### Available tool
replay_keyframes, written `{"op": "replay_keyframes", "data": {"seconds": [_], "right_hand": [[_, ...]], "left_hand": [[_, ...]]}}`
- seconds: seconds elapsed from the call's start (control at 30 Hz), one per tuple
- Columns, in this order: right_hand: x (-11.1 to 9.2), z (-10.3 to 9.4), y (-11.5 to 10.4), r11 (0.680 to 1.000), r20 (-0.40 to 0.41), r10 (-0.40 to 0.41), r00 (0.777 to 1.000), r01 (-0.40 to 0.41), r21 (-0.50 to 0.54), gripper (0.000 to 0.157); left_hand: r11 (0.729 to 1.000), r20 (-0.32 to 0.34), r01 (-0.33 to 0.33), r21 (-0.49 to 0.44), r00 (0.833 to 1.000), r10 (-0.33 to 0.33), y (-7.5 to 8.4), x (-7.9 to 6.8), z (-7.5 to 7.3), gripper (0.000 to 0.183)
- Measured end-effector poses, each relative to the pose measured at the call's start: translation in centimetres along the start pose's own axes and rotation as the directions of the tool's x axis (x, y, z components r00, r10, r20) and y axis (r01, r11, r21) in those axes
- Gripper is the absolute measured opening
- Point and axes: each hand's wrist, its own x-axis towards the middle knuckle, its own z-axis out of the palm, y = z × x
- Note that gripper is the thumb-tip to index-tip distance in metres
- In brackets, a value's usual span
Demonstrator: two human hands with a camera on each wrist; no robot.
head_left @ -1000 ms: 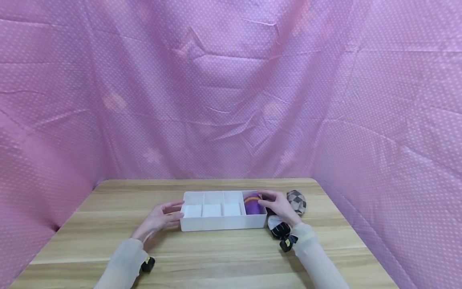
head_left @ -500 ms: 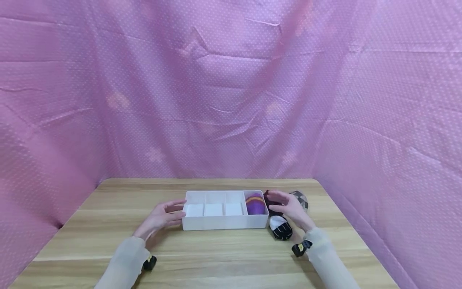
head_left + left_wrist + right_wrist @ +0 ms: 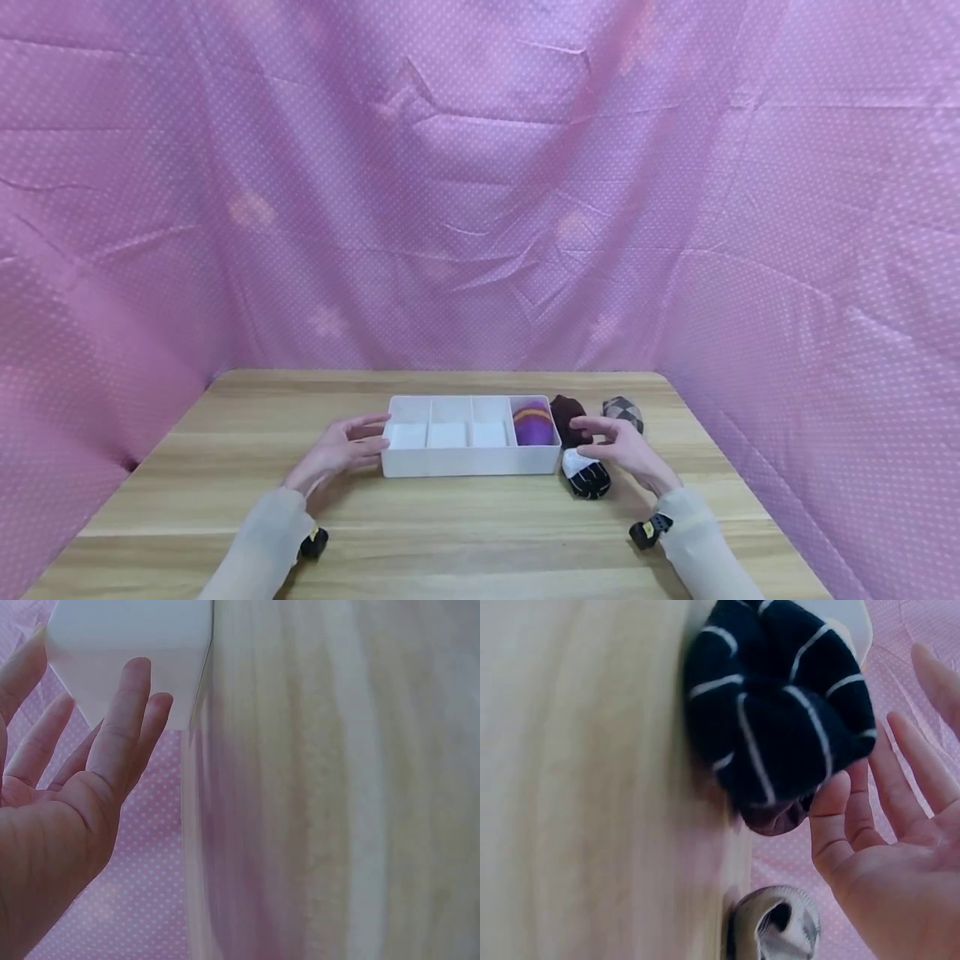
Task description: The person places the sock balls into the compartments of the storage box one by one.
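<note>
A white box with a row of compartments stands on the table, and a rolled purple sock with an orange stripe fills its rightmost compartment. My left hand has its fingertips at the box's left end, fingers extended. Just right of the box lie a dark maroon rolled sock and a black-and-white rolled sock. Over these two hovers my right hand, fingers spread and holding nothing. In the right wrist view, the black sock with white stripes is close to the thumb.
A grey checkered rolled sock lies farther right, behind the right hand. The wooden table is bordered by pink dotted cloth at the back and sides.
My right hand has let go of the purple sock in the box and moved right, over the maroon and black-and-white socks. My left hand stays at the box's left end.
</note>
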Motion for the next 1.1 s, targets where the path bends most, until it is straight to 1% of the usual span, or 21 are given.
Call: {"op": "replay_keyframes", "data": {"seconds": [0.2,0.27,0.37,0.47,0.53,0.63,0.77,0.83,0.9,0.97,1.1], "right_hand": [[-0.9,-0.3,1.0,1.000,0.105,0.007,0.994,-0.009,0.023,0.054],[-1.1,-0.4,1.3,1.000,0.121,0.004,0.993,-0.007,0.027,0.055],[-1.2,-0.5,1.5,1.000,0.123,-0.015,0.992,0.013,0.017,0.055],[-1.3,-0.6,1.4,1.000,0.130,-0.010,0.991,0.007,0.022,0.056],[-1.4,-0.6,1.3,1.000,0.134,-0.001,0.991,0.000,0.008,0.057],[-1.4,-0.6,1.1,0.999,0.142,0.042,0.989,-0.039,-0.023,0.058],[-1.5,-0.6,1.2,0.995,0.184,0.097,0.978,-0.095,-0.020,0.058],[-1.5,-0.7,1.1,0.995,0.211,0.097,0.973,-0.095,-0.020,0.059],[-1.5,-0.7,1.1,0.996,0.237,0.082,0.968,-0.074,-0.043,0.060],[-1.4,-0.7,1.0,0.996,0.251,0.049,0.967,-0.028,-0.086,0.060],[-1.2,-0.7,1.2,0.992,0.259,0.003,0.966,0.030,-0.121,0.059]], "left_hand": [[1.000,-0.004,0.016,-0.008,1.000,-0.016,-0.2,-0.3,0.2,0.068],[1.000,-0.003,0.019,-0.013,1.000,-0.019,-0.3,-0.3,0.3,0.069],[1.000,0.002,0.013,-0.008,1.000,-0.012,-0.3,-0.1,0.3,0.068],[1.000,0.008,0.003,-0.001,1.000,-0.003,-0.2,0.1,0.2,0.068],[1.000,0.012,-0.002,0.002,1.000,0.002,-0.2,0.2,0.2,0.068],[1.000,0.017,-0.003,0.010,1.000,0.003,-0.2,0.1,0.1,0.068],[1.000,0.024,-0.001,0.006,1.000,0.001,-0.1,0.2,0.0,0.069],[1.000,0.031,0.000,0.003,1.000,0.000,0.0,0.3,0.0,0.070],[1.000,0.040,-0.003,0.007,0.999,0.003,0.0,0.3,-0.1,0.071],[1.000,0.038,-0.001,0.006,0.999,0.001,0.0,0.4,-0.2,0.070],[1.000,0.045,-0.009,-0.002,0.999,0.009,0.0,0.3,-0.2,0.070]]}}
